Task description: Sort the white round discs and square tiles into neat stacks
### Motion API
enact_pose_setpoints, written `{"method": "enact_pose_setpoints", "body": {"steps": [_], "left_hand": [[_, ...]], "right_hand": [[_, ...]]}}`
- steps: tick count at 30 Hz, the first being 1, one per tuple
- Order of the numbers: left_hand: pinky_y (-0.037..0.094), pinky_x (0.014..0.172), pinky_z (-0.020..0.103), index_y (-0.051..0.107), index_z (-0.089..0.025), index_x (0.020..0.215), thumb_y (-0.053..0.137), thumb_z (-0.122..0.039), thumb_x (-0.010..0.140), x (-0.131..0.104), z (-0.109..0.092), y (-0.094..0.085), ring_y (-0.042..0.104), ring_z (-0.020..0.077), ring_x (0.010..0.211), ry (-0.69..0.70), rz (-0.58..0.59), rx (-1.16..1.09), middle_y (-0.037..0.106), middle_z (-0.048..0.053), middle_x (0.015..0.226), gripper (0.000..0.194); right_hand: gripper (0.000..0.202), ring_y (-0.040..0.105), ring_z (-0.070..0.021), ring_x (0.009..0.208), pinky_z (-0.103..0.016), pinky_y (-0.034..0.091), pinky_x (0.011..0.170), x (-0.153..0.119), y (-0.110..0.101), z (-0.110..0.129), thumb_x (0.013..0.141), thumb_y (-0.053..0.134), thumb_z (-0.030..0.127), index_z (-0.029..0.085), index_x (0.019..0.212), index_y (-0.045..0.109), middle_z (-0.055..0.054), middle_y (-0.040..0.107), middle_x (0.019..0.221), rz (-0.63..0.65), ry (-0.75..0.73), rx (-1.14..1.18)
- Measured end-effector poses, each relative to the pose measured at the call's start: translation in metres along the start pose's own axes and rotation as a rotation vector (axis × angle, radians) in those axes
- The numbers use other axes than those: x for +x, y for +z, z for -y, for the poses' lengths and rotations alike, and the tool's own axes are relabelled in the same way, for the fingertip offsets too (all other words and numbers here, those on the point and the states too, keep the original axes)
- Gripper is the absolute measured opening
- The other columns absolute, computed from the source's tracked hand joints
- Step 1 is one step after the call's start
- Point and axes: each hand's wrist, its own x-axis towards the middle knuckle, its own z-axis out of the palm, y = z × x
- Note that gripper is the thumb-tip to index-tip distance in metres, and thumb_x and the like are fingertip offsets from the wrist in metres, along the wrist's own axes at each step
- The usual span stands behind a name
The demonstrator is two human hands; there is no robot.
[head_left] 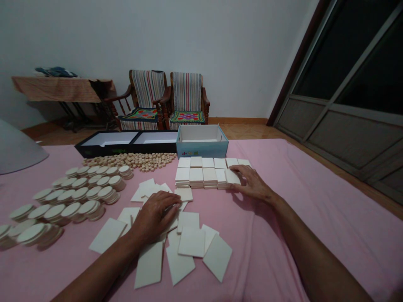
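My right hand (252, 182) is closed on a pale square wooden tile (232, 176), thumb at its near edge and fingers at its far edge. That tile is at the right end of the front row of neat tile stacks (197, 177). My left hand (159, 212) is over a loose, overlapping pile of the same tiles, its fingers curled against one square tile (185, 193) just in front of the stacks. Part of the pile is hidden under this hand. More loose tiles (191, 241) lie fanned out nearer to me.
Stacked round wooden discs (80, 193) stand in rows at left. Behind them lie many small wooden pieces (138, 161). A black two-part tray (126, 147) and a light blue open box (203, 148) stand at the back of the pink cloth (283, 167). Two chairs (187, 96) are beyond.
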Motion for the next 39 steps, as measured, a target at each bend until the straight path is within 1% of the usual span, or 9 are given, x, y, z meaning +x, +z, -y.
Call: {"method": "enact_pose_setpoints", "body": {"steps": [9, 12, 14, 16, 21, 27, 32, 36, 39], "left_hand": [[0.048, 0.078, 0.036, 0.068, -0.019, 0.094, 0.048, -0.027, 0.089, -0.001, 0.0, 0.0, 0.063, 0.0207, 0.089, -0.008, -0.012, 0.0, 0.071, 0.007, 0.095, 0.022], [0.048, 0.079, 0.037, 0.068, -0.019, 0.094, 0.048, -0.026, 0.089, -0.001, 0.0, 0.0, 0.062, 0.0208, 0.09, -0.008, -0.008, 0.0, 0.071, 0.007, 0.096, 0.022], [0.048, 0.079, 0.037, 0.068, -0.019, 0.094, 0.048, -0.026, 0.089, -0.001, 0.0, 0.0, 0.062, 0.0209, 0.09, -0.003, -0.008, -0.004, 0.071, 0.007, 0.096, 0.021], [0.048, 0.079, 0.037, 0.068, -0.019, 0.093, 0.048, -0.026, 0.089, -0.001, 0.001, 0.0, 0.062, 0.0208, 0.09, -0.001, -0.014, -0.004, 0.071, 0.007, 0.096, 0.022], [0.048, 0.078, 0.035, 0.068, -0.02, 0.093, 0.049, -0.026, 0.088, -0.001, 0.001, 0.0, 0.063, 0.0203, 0.089, 0.003, -0.011, 0.002, 0.071, 0.007, 0.096, 0.021], [0.049, 0.078, 0.035, 0.068, -0.02, 0.093, 0.049, -0.026, 0.088, -0.001, -0.001, 0.0, 0.063, 0.0199, 0.089, 0.005, -0.024, -0.003, 0.071, 0.007, 0.096, 0.021], [0.049, 0.078, 0.035, 0.068, -0.02, 0.094, 0.048, -0.027, 0.088, -0.001, 0.0, 0.0, 0.063, 0.0203, 0.089, 0.002, -0.015, 0.008, 0.071, 0.006, 0.095, 0.022], [0.049, 0.079, 0.035, 0.068, -0.02, 0.093, 0.048, -0.027, 0.088, -0.001, 0.001, 0.0, 0.063, 0.0206, 0.09, -0.003, 0.0, 0.012, 0.071, 0.007, 0.096, 0.021], [0.05, 0.078, 0.035, 0.068, -0.02, 0.093, 0.048, -0.026, 0.088, -0.001, 0.0, -0.001, 0.064, 0.0202, 0.089, 0.003, -0.01, 0.01, 0.071, 0.007, 0.095, 0.021]], "right_hand": [[0.042, 0.053, -0.0268, 0.102, -0.045, 0.04, 0.089, -0.006, -0.015, 0.002, 0.074, 0.062, 0.039, 0.018, 0.11, 0.057, -0.01, 0.061, 0.112, 0.059, 0.038, 0.004], [0.041, 0.053, -0.0257, 0.102, -0.042, 0.041, 0.088, -0.007, -0.016, -0.005, 0.074, 0.061, 0.039, 0.019, 0.109, 0.056, -0.01, 0.06, 0.112, -0.033, 0.022, 0.015], [0.042, 0.052, -0.0262, 0.103, -0.042, 0.042, 0.088, -0.005, -0.014, -0.009, 0.073, 0.061, 0.036, 0.019, 0.111, 0.055, -0.01, 0.06, 0.112, -0.12, 0.023, 0.0], [0.044, 0.051, -0.027, 0.105, -0.044, 0.04, 0.09, -0.003, -0.011, -0.012, 0.071, 0.06, 0.032, 0.018, 0.113, 0.054, -0.011, 0.059, 0.114, -0.161, 0.019, -0.017], [0.05, 0.048, -0.0282, 0.111, -0.046, 0.039, 0.092, -0.001, -0.004, -0.015, 0.071, 0.056, 0.026, 0.02, 0.12, 0.051, -0.012, 0.056, 0.122, -0.126, -0.008, -0.031], [0.057, 0.053, -0.0276, 0.097, -0.041, 0.042, 0.083, -0.01, -0.005, -0.008, 0.068, 0.06, 0.027, 0.017, 0.123, 0.048, -0.012, 0.062, 0.107, -0.116, 0.144, -0.169], [0.066, 0.053, -0.0289, 0.099, -0.04, 0.041, 0.081, -0.015, 0.01, 0.002, 0.071, 0.059, 0.034, 0.014, 0.131, 0.039, -0.015, 0.059, 0.112, -0.109, 0.201, -0.311], [0.064, 0.053, -0.0293, 0.1, -0.039, 0.042, 0.08, -0.014, 0.017, 0.008, 0.075, 0.055, 0.034, 0.012, 0.132, 0.037, -0.018, 0.057, 0.113, -0.096, 0.234, -0.363], [0.054, 0.053, -0.0296, 0.099, -0.04, 0.042, 0.079, -0.015, 0.016, 0.01, 0.075, 0.054, 0.033, 0.012, 0.125, 0.043, -0.018, 0.058, 0.111, -0.066, 0.221, -0.37]]}}
